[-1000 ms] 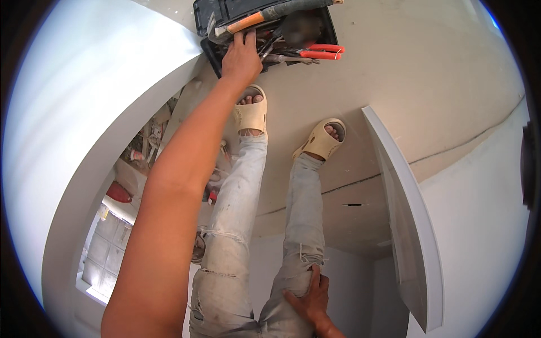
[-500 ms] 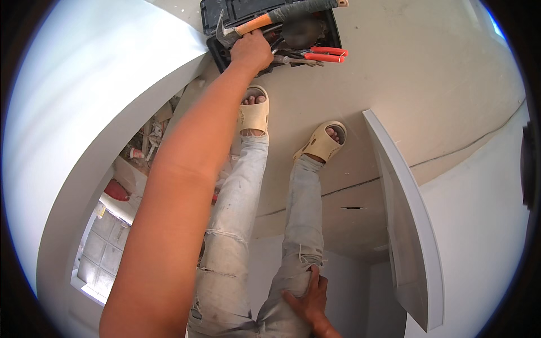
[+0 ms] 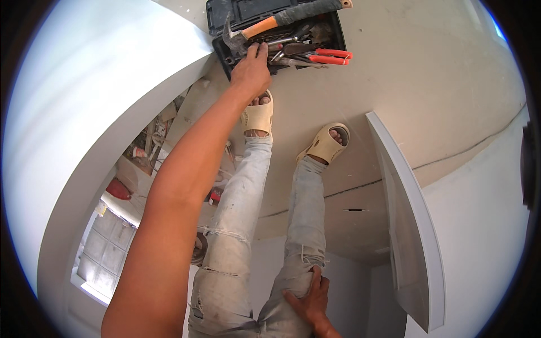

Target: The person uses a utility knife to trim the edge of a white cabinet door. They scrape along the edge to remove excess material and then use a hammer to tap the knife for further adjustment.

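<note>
My left hand (image 3: 251, 69) reaches over the near left edge of an open black toolbox (image 3: 225, 17). Its fingers are stretched out among the tools, with nothing visibly gripped; the fingertips are partly hidden. Just beyond them lies a claw hammer (image 3: 260, 27) with an orange and black handle, laid across the box. To the right, red-handled pliers (image 3: 331, 56) stick out past the box's side. Screwdriver-like tools and other dark metal pieces fill the tray between. My right hand (image 3: 311, 299) rests on my right knee, thumb apart from the fingers, holding nothing.
A pale upright panel (image 3: 403, 225) stands to my right. At left, a white curved-looking wall edge (image 3: 84, 174) borders an opening with rubble (image 3: 149, 138) and a red object (image 3: 117, 190). My beige slides (image 3: 328, 143) stand on the dusty floor; a dark crack (image 3: 360, 185) runs across it.
My left hand has drawn back slightly toward me, and its fingers now look straighter. More of the tools inside the box shows. My right hand has stayed on the knee.
</note>
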### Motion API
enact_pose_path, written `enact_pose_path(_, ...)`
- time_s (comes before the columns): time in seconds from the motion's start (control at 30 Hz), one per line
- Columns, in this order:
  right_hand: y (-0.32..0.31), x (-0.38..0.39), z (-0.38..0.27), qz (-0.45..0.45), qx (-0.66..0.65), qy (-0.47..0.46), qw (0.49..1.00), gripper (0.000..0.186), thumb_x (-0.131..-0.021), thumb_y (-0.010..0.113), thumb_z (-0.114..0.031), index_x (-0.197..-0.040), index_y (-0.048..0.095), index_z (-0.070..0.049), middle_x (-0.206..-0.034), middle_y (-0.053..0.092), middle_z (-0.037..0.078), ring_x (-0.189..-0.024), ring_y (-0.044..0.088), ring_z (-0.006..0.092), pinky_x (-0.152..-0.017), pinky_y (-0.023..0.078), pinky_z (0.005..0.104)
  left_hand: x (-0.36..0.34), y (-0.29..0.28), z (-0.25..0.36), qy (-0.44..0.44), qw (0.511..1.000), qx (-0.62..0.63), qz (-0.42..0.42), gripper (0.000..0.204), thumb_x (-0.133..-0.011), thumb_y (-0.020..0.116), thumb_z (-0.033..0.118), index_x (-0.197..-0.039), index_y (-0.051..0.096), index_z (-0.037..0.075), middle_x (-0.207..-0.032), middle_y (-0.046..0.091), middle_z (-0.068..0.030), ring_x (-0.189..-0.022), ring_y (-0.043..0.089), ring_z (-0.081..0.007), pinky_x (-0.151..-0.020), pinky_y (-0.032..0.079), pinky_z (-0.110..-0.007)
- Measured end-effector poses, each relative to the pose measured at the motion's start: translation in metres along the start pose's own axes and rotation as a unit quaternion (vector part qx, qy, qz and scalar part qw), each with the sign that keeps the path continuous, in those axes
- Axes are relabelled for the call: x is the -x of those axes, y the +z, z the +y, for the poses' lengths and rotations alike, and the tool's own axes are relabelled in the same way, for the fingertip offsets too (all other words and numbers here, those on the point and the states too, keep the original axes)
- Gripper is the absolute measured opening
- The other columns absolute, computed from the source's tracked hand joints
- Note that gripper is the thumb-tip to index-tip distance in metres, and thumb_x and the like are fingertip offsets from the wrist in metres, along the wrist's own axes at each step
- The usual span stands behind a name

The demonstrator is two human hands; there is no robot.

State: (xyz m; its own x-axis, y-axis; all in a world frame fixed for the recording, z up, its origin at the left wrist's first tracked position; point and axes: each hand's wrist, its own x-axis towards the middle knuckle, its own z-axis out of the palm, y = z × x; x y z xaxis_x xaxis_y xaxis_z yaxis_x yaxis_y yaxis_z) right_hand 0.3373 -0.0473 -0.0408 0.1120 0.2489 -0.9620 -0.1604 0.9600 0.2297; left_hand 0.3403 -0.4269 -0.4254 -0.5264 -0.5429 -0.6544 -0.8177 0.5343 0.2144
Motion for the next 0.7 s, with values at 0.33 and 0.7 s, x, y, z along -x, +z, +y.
enact_pose_path(0.33, -0.004, 0.003, -0.004, 0.024, -0.006, -0.015, 1.0, 0.109, -0.073, 0.085, -0.052, -0.155, 0.022, -0.017, -0.133, 0.042, 0.028, -0.123, 0.049, 0.0459, -0.105, 0.045, 0.0507, -0.003, -0.002, -0.031, -0.116, 0.948, 0.258, 0.146, 0.045, -0.089, 0.069, 0.022, -0.127, 0.061, 0.0, -0.125, 0.064, -0.0215, -0.112, 0.064, -0.037, -0.096, 0.052, -0.045)
enact_pose_path(0.7, -0.004, 0.004, -0.001, 0.042, 0.018, -0.029, 0.999, 0.116, -0.069, 0.088, -0.047, -0.156, 0.019, -0.014, -0.134, 0.042, 0.026, -0.123, 0.05, 0.0458, -0.104, 0.046, 0.0521, -0.022, -0.021, -0.058, -0.102, 0.92, 0.23, 0.3, 0.052, -0.082, 0.078, 0.025, -0.127, 0.067, 0.002, -0.118, 0.063, -0.0237, -0.098, 0.068, -0.0342, -0.092, 0.054, -0.04)
